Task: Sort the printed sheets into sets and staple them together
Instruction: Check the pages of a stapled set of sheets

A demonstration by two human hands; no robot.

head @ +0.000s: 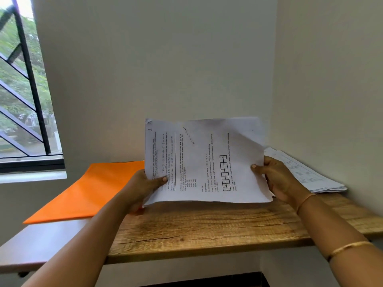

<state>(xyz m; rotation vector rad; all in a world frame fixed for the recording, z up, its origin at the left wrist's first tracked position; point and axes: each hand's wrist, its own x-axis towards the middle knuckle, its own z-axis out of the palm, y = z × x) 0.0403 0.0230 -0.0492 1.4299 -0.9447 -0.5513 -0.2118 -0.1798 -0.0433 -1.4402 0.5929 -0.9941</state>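
Operator: Grip check?
Guide: Your left hand [143, 188] and right hand [278, 179] each pinch a side edge of the printed sheets [207, 154], raised above the desk [207, 228]. Square the edges flush before stapling; the other stack [306, 172] lies far right.

The creased white paper sheets [207, 162] are looking matt, the brown wooden desk [207, 228] is showing rough grain, and the flat orange folder [83, 193] is looking smooth.

The head view looks forward and slightly down, close over the desk [207, 228], its edges apparently warped.
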